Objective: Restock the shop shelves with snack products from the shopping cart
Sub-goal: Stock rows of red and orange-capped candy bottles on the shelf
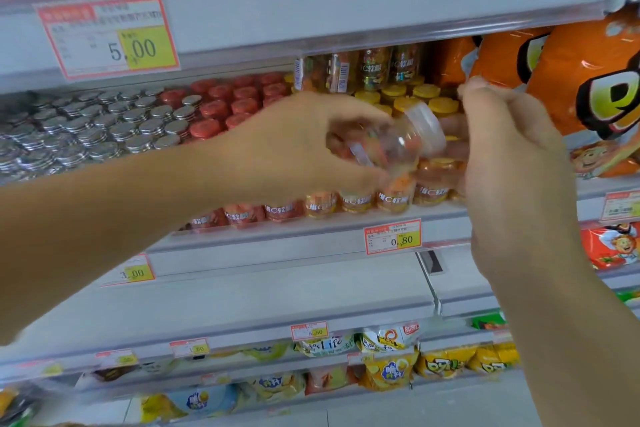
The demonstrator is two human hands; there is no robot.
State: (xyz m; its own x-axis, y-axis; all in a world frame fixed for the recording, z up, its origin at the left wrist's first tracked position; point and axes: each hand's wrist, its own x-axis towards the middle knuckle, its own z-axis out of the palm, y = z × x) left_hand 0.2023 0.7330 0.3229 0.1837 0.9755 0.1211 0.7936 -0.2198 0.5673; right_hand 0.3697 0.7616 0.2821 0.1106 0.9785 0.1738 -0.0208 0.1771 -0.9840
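My left hand (304, 142) grips a small clear candy jar (391, 146) with a pale lid, tilted so the lid points right. It hovers in front of the middle shelf (311, 236). My right hand (512, 149) is just right of the jar, fingers curled by its lid; whether it touches the jar or holds anything is blurred. Behind them stand rows of yellow-lidded jars (415, 97), red-lidded jars (239, 100) and silver-lidded jars (104, 128), with a second layer of jars (363, 69) stacked at the back.
Orange snack bags (571, 73) fill the shelf to the right. Price tags (393, 236) hang on the shelf edges. Lower shelves hold yellow and mixed snack packets (391, 357). The upper shelf edge (311, 10) overhangs the jars closely.
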